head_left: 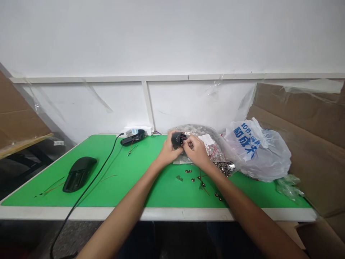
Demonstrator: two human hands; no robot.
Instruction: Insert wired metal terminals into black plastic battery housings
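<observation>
My left hand [167, 151] is closed around a small black plastic part [178, 138], held above the far middle of the green mat [129, 180]. My right hand [196, 149] pinches at the same part from the right, fingers pressed together at its red-wired end. Both hands hover just in front of a clear bag of small metal pieces and red wires [212, 144]. Several small metal contacts [199, 180] lie loose on the mat below my right wrist.
A black mouse-shaped shell [78, 173] lies at the left of the mat, beside a black cable [91, 183]. Another black part [132, 138] and a white power strip [138, 129] sit at the back. A white printed plastic bag [258, 151] and cardboard [309, 144] stand right.
</observation>
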